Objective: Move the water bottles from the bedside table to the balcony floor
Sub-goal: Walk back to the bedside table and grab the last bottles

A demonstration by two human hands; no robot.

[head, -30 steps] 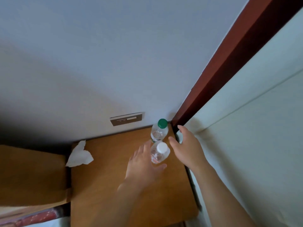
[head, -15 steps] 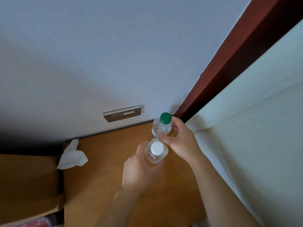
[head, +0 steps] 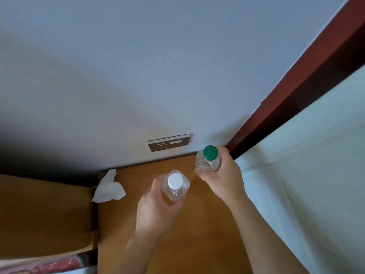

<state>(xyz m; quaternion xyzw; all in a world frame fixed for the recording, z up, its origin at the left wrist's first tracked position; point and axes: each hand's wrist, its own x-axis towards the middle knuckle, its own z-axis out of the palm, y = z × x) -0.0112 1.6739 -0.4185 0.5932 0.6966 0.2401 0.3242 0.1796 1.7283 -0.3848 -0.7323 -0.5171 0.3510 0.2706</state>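
Two clear plastic water bottles are over the wooden bedside table (head: 197, 244). The white-capped bottle (head: 175, 184) is gripped around its body by my left hand (head: 158, 210), near the table's middle. The green-capped bottle (head: 208, 159) is at the table's back right corner, with my right hand (head: 221, 178) wrapped around it. Both bottles are upright and seen from above. They are now a hand's width apart. I cannot tell whether their bases touch the table.
A crumpled white tissue (head: 108, 188) lies on the table's left back edge. A wall socket plate (head: 169, 142) sits on the wall behind. A wooden headboard (head: 45, 214) is at the left, a white curtain (head: 306, 184) and a dark red frame (head: 296, 86) at the right.
Both hands closed around the bottles. The two bottles, close together before, have been drawn apart, the white-capped one toward me and left.
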